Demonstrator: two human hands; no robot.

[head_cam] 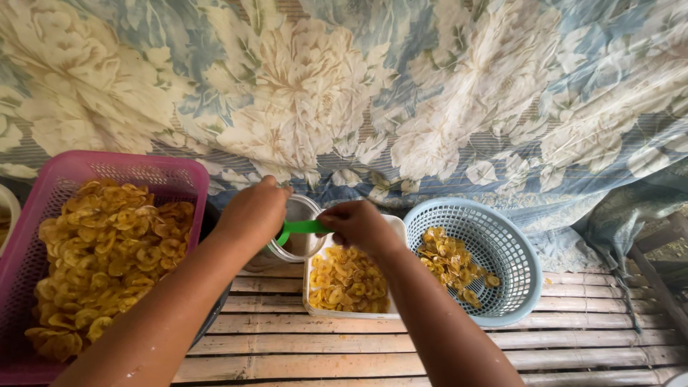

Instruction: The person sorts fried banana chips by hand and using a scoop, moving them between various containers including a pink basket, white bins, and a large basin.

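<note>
Head view is showing me a pink basket [43, 179] heaped with yellow chips sitting at the left. My left hand [252, 213] is clasping a clear jar [297, 236]; its grip is clenched round the rim. My right hand [358, 226] is pinching a green scoop [301, 228] over the jar mouth. A white tub [309, 287] and a blue basket [502, 236] are holding chips on the bamboo tabletop [573, 344].

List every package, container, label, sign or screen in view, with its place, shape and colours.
No labels, signs or screens show; only containers.
Pink basket: far left, rectangular mesh, heaped with yellow chips.
White tub: centre, rectangular, holds yellow chips.
Blue basket: right of the tub, round mesh, few chips.
Clear jar: behind the tub, round, under the left hand.
Green scoop: in the right hand grip.
</note>
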